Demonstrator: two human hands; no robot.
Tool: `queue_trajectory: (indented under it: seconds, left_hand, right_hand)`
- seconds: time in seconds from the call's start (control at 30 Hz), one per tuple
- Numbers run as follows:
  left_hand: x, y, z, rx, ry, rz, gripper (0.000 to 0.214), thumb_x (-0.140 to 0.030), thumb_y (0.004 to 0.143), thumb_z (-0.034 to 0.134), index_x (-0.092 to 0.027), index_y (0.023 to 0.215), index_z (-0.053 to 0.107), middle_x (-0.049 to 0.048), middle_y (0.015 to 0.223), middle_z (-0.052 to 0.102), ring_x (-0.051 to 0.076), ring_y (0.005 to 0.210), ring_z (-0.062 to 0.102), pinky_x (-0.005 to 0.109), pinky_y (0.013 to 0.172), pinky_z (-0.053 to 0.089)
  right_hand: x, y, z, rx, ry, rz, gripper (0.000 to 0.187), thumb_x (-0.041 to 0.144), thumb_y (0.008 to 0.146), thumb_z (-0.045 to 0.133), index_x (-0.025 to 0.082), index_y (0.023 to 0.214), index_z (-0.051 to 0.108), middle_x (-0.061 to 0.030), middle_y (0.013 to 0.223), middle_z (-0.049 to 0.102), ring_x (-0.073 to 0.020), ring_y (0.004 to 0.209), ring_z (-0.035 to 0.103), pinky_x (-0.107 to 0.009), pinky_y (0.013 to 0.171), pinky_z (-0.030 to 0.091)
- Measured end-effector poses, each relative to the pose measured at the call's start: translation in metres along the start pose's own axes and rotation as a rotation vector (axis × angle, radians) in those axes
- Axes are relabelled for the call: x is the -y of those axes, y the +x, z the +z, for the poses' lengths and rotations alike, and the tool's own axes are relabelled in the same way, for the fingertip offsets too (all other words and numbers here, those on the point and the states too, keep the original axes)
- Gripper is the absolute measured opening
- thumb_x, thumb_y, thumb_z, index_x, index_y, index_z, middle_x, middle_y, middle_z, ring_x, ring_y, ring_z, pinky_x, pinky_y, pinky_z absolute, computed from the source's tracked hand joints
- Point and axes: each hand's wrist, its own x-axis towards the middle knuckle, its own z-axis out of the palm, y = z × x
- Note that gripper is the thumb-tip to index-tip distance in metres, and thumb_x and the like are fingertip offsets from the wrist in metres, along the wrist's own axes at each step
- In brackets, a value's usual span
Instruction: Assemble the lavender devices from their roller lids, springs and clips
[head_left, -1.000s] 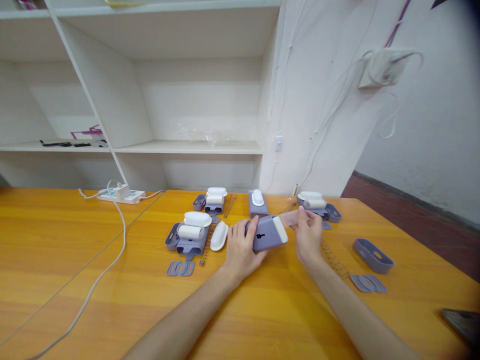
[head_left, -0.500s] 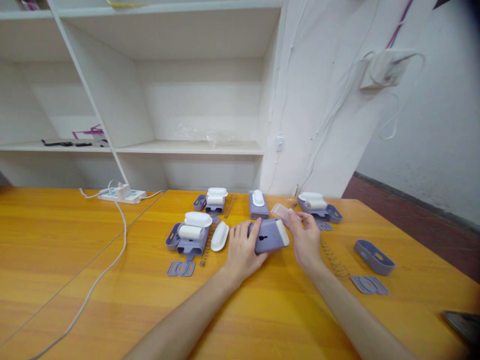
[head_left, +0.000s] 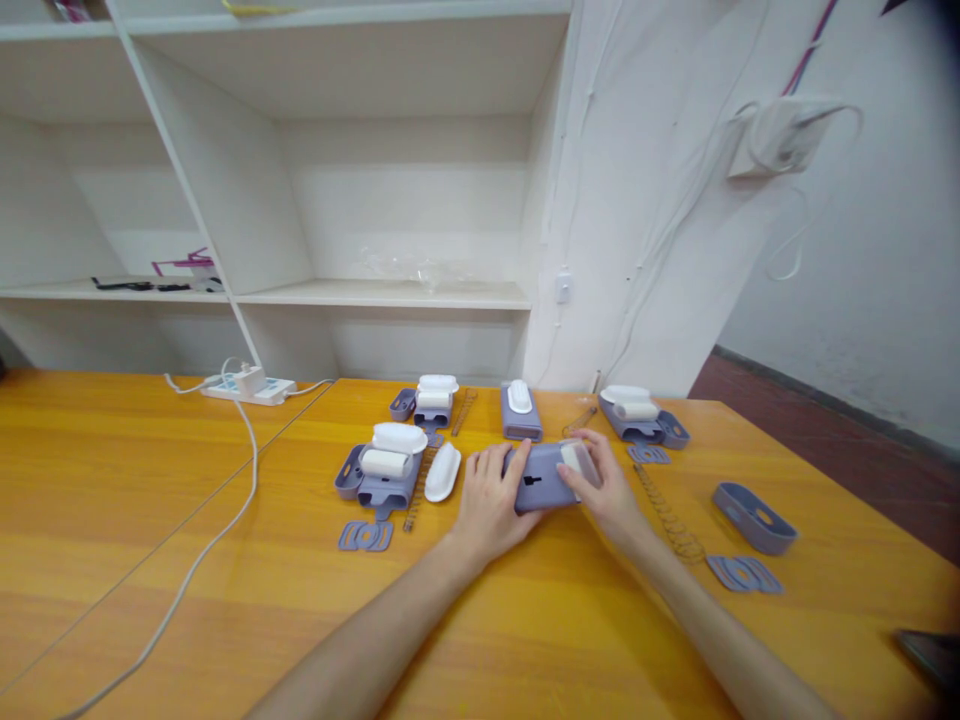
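Note:
My left hand is closed around a grey-purple plastic housing, which lies on its side with a small black slot mark facing up. A white part shows at the housing's right end. Over that end my right hand pinches a translucent plastic cap, its fingers partly hiding it. Left of my left hand lies a white oval cover. Behind the housing stands another grey-purple housing with a white oval piece on top.
Sets of grey-purple and white parts lie on the left, with more at the back right. A coil spring, an oval grey ring and flat grey plates lie to the right. A power strip trails a white cable.
My right hand has brought the translucent cap down and onto the right end of the housing, from just above it. My left hand keeps its hold. The view has shifted slightly.

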Motion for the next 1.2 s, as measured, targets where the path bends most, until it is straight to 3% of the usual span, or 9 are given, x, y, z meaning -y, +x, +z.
queue_trajectory:
  seconds: [0.17,0.43,0.93,1.07,1.2]
  left_hand:
    - [0.001,0.000,-0.001,0.019,-0.015,-0.003,0.074,-0.047,0.071,0.060,-0.022,0.135,0.032,0.0122,0.122,0.047,0.029,0.110,0.044,0.044,0.090,0.035]
    - [0.003,-0.001,-0.001,0.042,-0.014,0.048,0.072,-0.053,0.073,0.056,-0.022,0.134,0.033,0.0120,0.124,0.047,0.028,0.111,0.044,0.043,0.089,0.035]
    - [0.003,-0.003,0.000,0.008,0.013,0.110,0.071,-0.055,0.074,0.054,-0.020,0.133,0.036,0.0137,0.122,0.049,0.029,0.108,0.047,0.044,0.089,0.036]
    - [0.003,-0.002,0.001,0.009,-0.012,0.084,0.071,-0.056,0.072,0.056,-0.020,0.130,0.037,0.0131,0.122,0.049,0.029,0.109,0.047,0.044,0.089,0.037]
    - [0.002,-0.003,0.003,0.012,-0.044,0.042,0.073,-0.058,0.069,0.059,-0.019,0.128,0.038,0.0128,0.122,0.048,0.028,0.111,0.046,0.044,0.090,0.038]
  right_hand:
    - [-0.003,-0.004,0.007,-0.030,-0.158,-0.051,0.052,0.036,0.073,0.064,0.024,0.115,0.038,-0.0031,0.098,0.057,-0.0197,0.088,0.056,-0.034,0.081,0.045]
    - [-0.004,-0.010,0.011,-0.031,-0.323,-0.089,0.058,0.040,0.071,0.064,0.024,0.122,0.040,-0.0045,0.116,0.052,-0.0212,0.102,0.052,-0.035,0.091,0.040]
    - [-0.003,-0.017,0.014,-0.034,-0.270,-0.055,0.058,0.038,0.068,0.067,0.023,0.117,0.041,-0.0049,0.112,0.052,-0.0214,0.099,0.052,-0.035,0.090,0.041]
    - [-0.011,-0.013,0.014,-0.048,-0.167,-0.006,0.060,0.038,0.067,0.069,0.023,0.119,0.043,-0.0045,0.111,0.054,-0.0216,0.097,0.054,-0.036,0.090,0.042]
    - [-0.022,-0.011,0.016,-0.149,-0.004,0.105,0.068,0.039,0.066,0.070,0.023,0.126,0.041,-0.0054,0.112,0.057,-0.0223,0.096,0.056,-0.036,0.086,0.044]
